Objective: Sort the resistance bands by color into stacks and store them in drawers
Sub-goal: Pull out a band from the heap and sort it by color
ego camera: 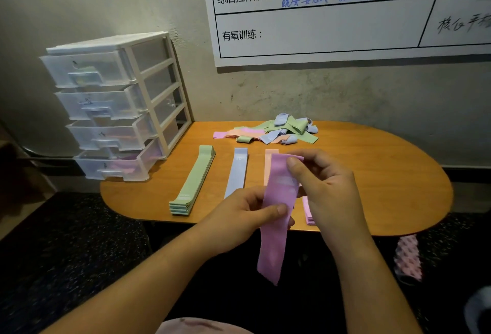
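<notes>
In the lower centre our left hand [245, 218] and right hand [328, 191] each have the grip pinched on the pink band [277, 243] before the worktop [385, 174] edge. Its loose end dangles, so we may lay it twisted on the half-hidden pink stack [308, 214]; the unsorted pile [273, 129] lies further up.

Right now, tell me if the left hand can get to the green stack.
Probably yes, though it is busy: the left hand pinches the pink band along with the right hand. The green stack lies just to its left on the table, with nothing between.
</notes>
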